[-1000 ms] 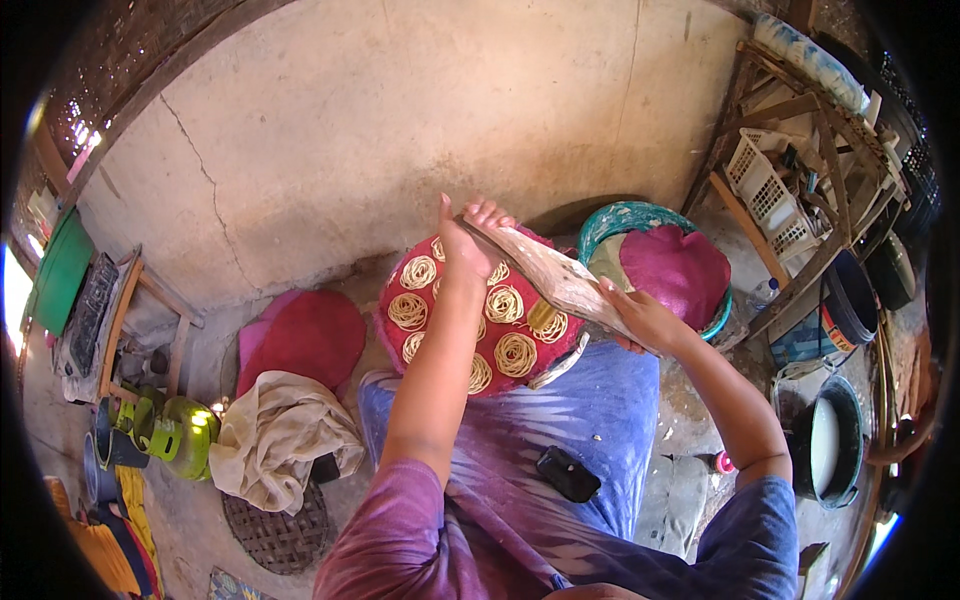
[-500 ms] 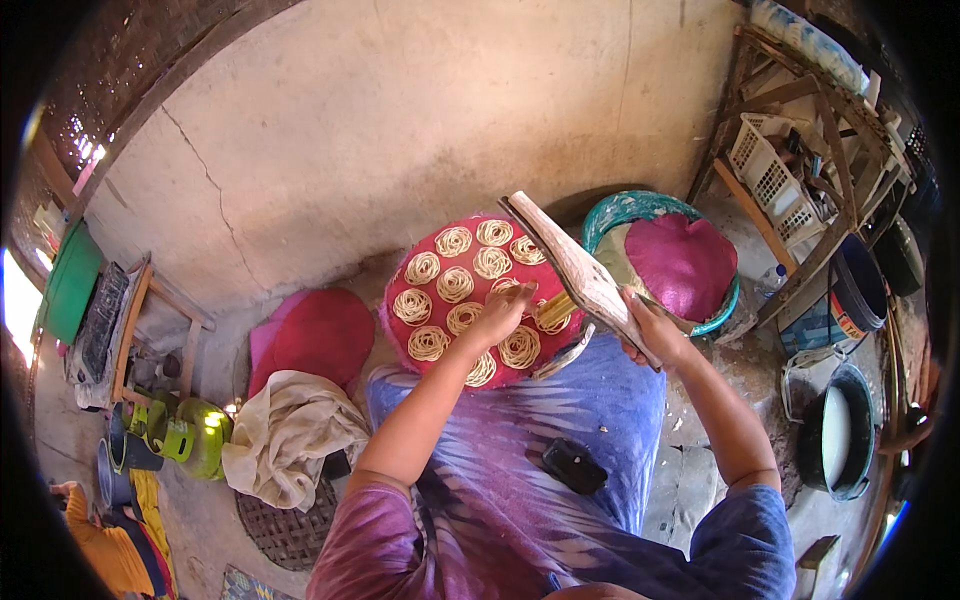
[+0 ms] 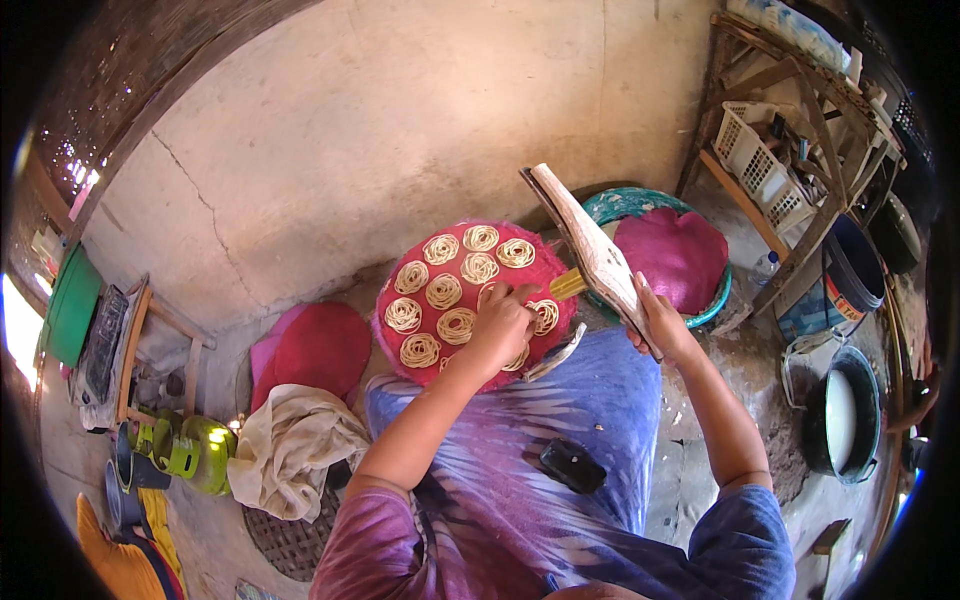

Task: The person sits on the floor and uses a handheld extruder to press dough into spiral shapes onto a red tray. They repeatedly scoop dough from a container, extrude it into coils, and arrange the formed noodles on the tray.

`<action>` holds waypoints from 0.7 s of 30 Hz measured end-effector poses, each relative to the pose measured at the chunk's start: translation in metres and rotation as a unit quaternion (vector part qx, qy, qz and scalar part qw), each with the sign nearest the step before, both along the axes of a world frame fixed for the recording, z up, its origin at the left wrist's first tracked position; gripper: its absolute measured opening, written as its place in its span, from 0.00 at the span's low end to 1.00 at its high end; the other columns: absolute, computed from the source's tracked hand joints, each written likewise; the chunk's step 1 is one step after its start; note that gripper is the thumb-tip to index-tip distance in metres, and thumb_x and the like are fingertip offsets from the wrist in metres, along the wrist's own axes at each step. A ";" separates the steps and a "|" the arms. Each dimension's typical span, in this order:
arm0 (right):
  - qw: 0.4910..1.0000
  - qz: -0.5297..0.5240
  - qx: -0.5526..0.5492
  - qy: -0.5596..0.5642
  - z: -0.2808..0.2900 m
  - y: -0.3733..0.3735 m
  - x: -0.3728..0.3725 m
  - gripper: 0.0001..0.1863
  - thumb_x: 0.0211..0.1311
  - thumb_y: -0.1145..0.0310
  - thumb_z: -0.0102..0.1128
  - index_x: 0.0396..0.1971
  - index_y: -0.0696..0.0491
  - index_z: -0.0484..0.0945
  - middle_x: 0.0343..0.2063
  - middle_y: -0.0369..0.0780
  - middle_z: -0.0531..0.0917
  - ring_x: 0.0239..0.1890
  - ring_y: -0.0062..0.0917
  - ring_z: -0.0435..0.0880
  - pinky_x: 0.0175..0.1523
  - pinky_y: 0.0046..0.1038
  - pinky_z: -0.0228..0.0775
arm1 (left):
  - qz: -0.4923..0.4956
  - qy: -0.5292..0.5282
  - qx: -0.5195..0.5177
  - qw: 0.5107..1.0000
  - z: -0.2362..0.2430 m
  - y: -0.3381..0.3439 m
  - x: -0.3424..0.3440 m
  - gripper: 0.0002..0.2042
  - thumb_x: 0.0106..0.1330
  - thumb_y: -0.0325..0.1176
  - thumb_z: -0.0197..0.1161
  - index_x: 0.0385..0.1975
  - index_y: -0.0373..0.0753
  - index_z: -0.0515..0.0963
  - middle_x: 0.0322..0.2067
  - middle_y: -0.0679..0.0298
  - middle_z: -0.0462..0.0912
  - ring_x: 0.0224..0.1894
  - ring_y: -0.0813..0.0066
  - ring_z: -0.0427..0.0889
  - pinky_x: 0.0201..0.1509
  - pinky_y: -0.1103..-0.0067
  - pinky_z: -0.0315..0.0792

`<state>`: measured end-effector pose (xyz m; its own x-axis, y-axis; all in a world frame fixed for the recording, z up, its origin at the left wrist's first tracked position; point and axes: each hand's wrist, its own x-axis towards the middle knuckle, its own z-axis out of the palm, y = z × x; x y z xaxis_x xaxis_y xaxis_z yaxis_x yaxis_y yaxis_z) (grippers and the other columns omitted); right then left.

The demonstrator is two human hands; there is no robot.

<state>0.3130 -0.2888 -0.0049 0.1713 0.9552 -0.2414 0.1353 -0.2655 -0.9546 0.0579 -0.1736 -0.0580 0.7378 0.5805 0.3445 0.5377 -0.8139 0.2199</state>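
Observation:
My right hand (image 3: 655,325) grips the lower end of a pale, weathered wooden board (image 3: 590,245) with a dark edge, held slanting upward. A yellow cylinder (image 3: 565,283) juts from under it over a round red mat (image 3: 462,350). Several pale noodle nests (image 3: 443,290) are spread on the mat. My left hand (image 3: 505,322) is over the mat's front right, fingers bent and apart, covering part of the nests; any contact is unclear. A whitish strip (image 3: 555,352) lies along the mat's right edge. A small black object (image 3: 570,466) rests on my blue patterned clothing over my lap.
A teal tub (image 3: 720,300) with magenta rounds stands behind my right hand. Red rounds (image 3: 315,350), a bunched cloth (image 3: 290,450) and green gas cylinders (image 3: 210,460) are left. A wooden rack (image 3: 765,250) and dark buckets (image 3: 840,420) are right. A cracked wall (image 3: 420,120) rises behind.
My left hand has let go of the board's upper end and come down over the nests. The board, in my right hand, has tilted more steeply, its upper end rising.

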 end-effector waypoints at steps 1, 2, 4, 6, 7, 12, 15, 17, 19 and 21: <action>1.000 -0.009 -0.005 0.003 0.002 -0.002 0.000 0.39 0.72 0.33 0.30 0.26 0.55 0.74 0.11 0.37 0.72 0.09 0.21 0.69 0.16 0.24 0.60 | 0.002 0.004 0.016 1.000 0.003 0.000 0.002 0.06 0.51 0.30 0.69 0.30 0.43 0.87 0.59 0.68 0.75 0.50 0.57 0.71 0.59 0.64 0.66; 1.000 -0.013 -0.005 0.004 0.003 -0.005 0.001 0.39 0.72 0.33 0.30 0.26 0.55 0.74 0.11 0.37 0.72 0.09 0.20 0.69 0.16 0.24 0.60 | 0.004 0.007 0.032 0.999 0.005 0.001 0.004 0.06 0.50 0.30 0.70 0.29 0.43 0.87 0.58 0.68 0.75 0.49 0.58 0.71 0.58 0.64 0.66; 1.000 -0.019 -0.004 0.004 0.004 -0.010 0.002 0.38 0.72 0.34 0.30 0.26 0.55 0.74 0.11 0.37 0.72 0.09 0.20 0.69 0.16 0.24 0.60 | 0.006 0.019 0.040 0.999 0.008 0.002 0.007 0.05 0.49 0.30 0.70 0.27 0.43 0.87 0.57 0.68 0.76 0.49 0.58 0.71 0.57 0.65 0.66; 1.000 -0.021 0.008 0.002 0.004 -0.015 0.005 0.38 0.73 0.34 0.30 0.26 0.54 0.74 0.11 0.37 0.72 0.10 0.20 0.70 0.16 0.24 0.60 | -0.003 0.028 0.049 0.998 0.010 0.002 0.008 0.05 0.50 0.30 0.70 0.27 0.43 0.87 0.57 0.68 0.76 0.49 0.58 0.72 0.57 0.65 0.66; 1.000 -0.026 0.005 0.002 0.004 -0.017 0.007 0.38 0.73 0.34 0.30 0.25 0.54 0.74 0.10 0.37 0.72 0.10 0.20 0.69 0.15 0.23 0.60 | -0.014 0.032 0.054 0.998 0.010 0.002 0.006 0.05 0.50 0.29 0.69 0.27 0.43 0.87 0.58 0.68 0.76 0.50 0.58 0.72 0.57 0.65 0.66; 0.998 -0.056 -0.014 0.006 0.004 -0.026 0.014 0.37 0.73 0.35 0.31 0.24 0.54 0.74 0.10 0.36 0.72 0.10 0.19 0.69 0.15 0.23 0.60 | -0.032 0.078 0.085 0.993 0.027 -0.006 -0.005 0.14 0.52 0.25 0.66 0.41 0.44 0.86 0.60 0.68 0.74 0.52 0.57 0.71 0.58 0.66 0.67; 0.999 -0.037 -0.001 -0.008 0.011 -0.033 0.012 0.37 0.74 0.37 0.30 0.25 0.55 0.75 0.12 0.36 0.73 0.11 0.18 0.70 0.16 0.22 0.61 | -0.006 0.044 0.098 0.994 0.050 -0.013 -0.008 0.22 0.53 0.23 0.64 0.50 0.45 0.82 0.62 0.67 0.73 0.54 0.55 0.71 0.60 0.65 0.67; 1.000 0.003 0.004 -0.014 0.020 -0.040 0.005 0.35 0.76 0.39 0.30 0.27 0.55 0.75 0.14 0.36 0.74 0.12 0.18 0.70 0.17 0.22 0.61 | -0.010 -0.023 0.073 0.997 0.067 -0.023 -0.011 0.20 0.55 0.22 0.63 0.50 0.42 0.81 0.59 0.64 0.75 0.57 0.55 0.71 0.63 0.64 0.66; 0.998 0.067 0.021 0.000 0.032 -0.047 -0.004 0.34 0.76 0.39 0.31 0.31 0.54 0.75 0.16 0.35 0.75 0.15 0.16 0.71 0.19 0.21 0.62 | -0.021 -0.033 0.036 0.999 0.084 -0.028 -0.015 0.15 0.57 0.23 0.63 0.45 0.39 0.82 0.60 0.63 0.73 0.59 0.57 0.69 0.64 0.64 0.65; 0.996 0.083 0.034 0.013 0.046 -0.052 -0.015 0.37 0.73 0.35 0.32 0.30 0.56 0.77 0.15 0.35 0.74 0.16 0.17 0.72 0.20 0.21 0.62 | -0.038 -0.057 0.074 0.995 0.097 -0.034 -0.021 0.15 0.57 0.24 0.65 0.45 0.36 0.78 0.59 0.57 0.73 0.62 0.55 0.68 0.66 0.64 0.63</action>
<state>0.2980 -0.3410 0.0412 0.0032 0.9840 -0.1779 0.1464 -0.1764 -0.9734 0.0369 -0.2075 0.0387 0.7292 0.4606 0.5061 0.4511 -0.8797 0.1508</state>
